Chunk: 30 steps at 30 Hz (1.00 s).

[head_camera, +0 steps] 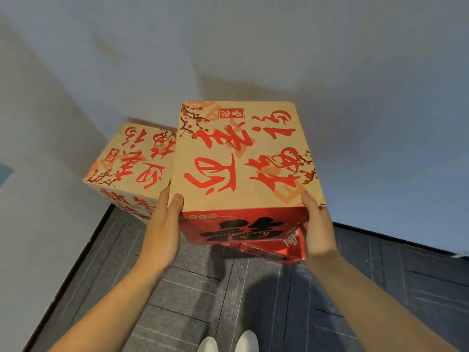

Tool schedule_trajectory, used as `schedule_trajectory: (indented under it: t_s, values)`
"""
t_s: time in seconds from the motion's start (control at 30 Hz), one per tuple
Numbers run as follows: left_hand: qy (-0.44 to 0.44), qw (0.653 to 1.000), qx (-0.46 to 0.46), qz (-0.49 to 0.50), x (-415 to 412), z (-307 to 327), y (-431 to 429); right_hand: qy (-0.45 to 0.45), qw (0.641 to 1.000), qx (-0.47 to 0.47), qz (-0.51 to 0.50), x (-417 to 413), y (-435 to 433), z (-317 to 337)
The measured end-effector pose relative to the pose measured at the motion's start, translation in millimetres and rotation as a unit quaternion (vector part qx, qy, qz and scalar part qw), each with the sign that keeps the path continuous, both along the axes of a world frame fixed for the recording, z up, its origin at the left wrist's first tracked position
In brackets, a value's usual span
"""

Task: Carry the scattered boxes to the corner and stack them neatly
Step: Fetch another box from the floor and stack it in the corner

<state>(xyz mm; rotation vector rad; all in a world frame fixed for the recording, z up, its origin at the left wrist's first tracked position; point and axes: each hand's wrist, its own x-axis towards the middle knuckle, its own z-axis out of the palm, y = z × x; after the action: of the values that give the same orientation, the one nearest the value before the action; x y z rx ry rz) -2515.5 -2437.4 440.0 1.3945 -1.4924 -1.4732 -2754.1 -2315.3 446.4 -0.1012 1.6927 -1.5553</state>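
A tan cardboard box (243, 158) with red calligraphy on top and a red front face fills the middle of the view. My left hand (162, 224) presses flat against its left side, thumb on the top edge. My right hand (317, 227) presses flat against its right side with straight fingers. Under it the red corner of another box (276, 252) shows; I cannot tell whether the two touch. A matching tan box (132, 158) stands to the left in the corner of the walls, turned at an angle.
Pale walls (355, 72) meet behind the boxes, with the left wall (38, 174) running close beside me. Dark grey tiled floor (203, 301) lies below, and my white shoes (228, 342) show at the bottom edge.
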Motion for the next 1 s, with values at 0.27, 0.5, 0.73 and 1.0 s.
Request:
schedule_trajectory:
  t_s: [0.27, 0.5, 0.73, 1.0]
  values:
    - [-0.012, 0.999, 0.050, -0.012, -16, -151, -4, 0.032, 0.999, 0.011, 0.028, -17, -3, -151]
    - [-0.005, 0.999, 0.047, -0.008, -13, -224, -29, 0.023, 0.999, -0.005, 0.027, -12, -20, -225]
    - [-0.007, 0.999, 0.052, -0.003, -15, -262, -53, 0.008, 1.000, -0.005, 0.030, -14, -36, -265]
    - [0.023, 0.992, 0.104, 0.071, -16, -253, -38, 0.038, 0.999, 0.029, -0.004, -10, -40, -258]
